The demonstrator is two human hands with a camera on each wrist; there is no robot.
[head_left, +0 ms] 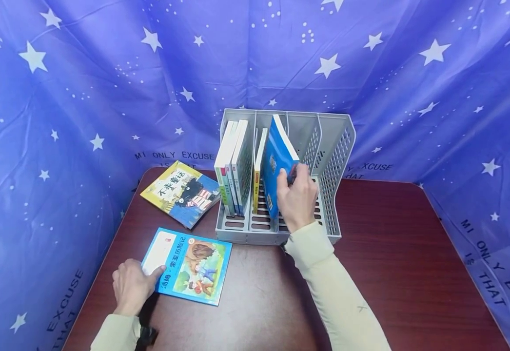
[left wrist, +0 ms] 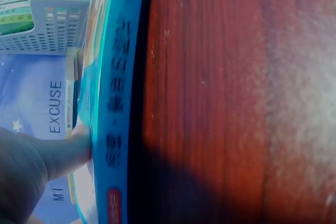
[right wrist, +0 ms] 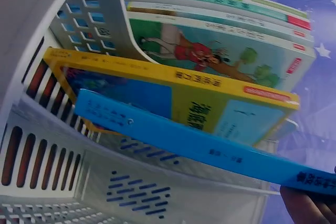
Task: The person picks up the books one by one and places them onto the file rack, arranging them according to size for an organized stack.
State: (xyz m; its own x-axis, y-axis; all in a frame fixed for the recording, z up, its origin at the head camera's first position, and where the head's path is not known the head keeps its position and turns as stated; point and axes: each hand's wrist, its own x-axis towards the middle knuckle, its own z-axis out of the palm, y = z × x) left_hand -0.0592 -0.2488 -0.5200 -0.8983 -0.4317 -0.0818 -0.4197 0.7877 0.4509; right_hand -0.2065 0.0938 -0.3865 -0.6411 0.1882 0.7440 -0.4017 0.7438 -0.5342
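My right hand (head_left: 298,195) grips a blue book (head_left: 277,163) by its near upper end. That book stands tilted in the second compartment of the grey file rack (head_left: 277,238), beside a thin yellow book (right wrist: 173,80). In the right wrist view its blue spine (right wrist: 184,140) slants across, with fingertips at the right end. My left hand (head_left: 133,285) is at the left end of a light-blue picture-cover book (head_left: 193,265) lying on the table, thumb (left wrist: 71,150) on its cover. The other left fingers are mostly hidden in the left wrist view.
Several slim books (head_left: 232,165) stand upright in the rack's leftmost compartment. A yellow and blue book (head_left: 185,192) with a black animal on its cover lies left of the rack. The dark red wooden table (head_left: 404,253) backs onto a blue star-patterned curtain (head_left: 246,58).
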